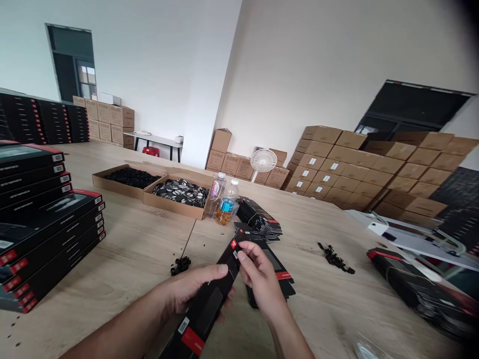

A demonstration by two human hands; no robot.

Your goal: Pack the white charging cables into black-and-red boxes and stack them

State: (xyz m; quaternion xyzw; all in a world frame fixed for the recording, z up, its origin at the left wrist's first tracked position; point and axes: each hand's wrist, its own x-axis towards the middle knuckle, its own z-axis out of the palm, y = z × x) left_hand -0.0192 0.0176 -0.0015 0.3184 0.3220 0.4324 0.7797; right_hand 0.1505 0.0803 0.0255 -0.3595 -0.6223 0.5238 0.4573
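My left hand point(194, 290) grips the middle of a long flat black box with red corners point(209, 306), held slanted above the wooden table point(123, 259). My right hand point(262, 281) pinches the upper end of the same box with fingers and thumb. Under my right hand lies a small pile of flat black packages point(279, 279). A small heap of black bits point(180, 265) sits just left of my hands.
Stacks of black boxes point(45, 224) stand at the left. Two open cardboard trays point(149, 187) of dark parts and two bottles point(223, 202) sit ahead, with more black packages point(260, 219) beside them. Loose black bits point(335, 259) and dark boxes point(419, 289) lie right. Cartons point(374, 169) line the wall.
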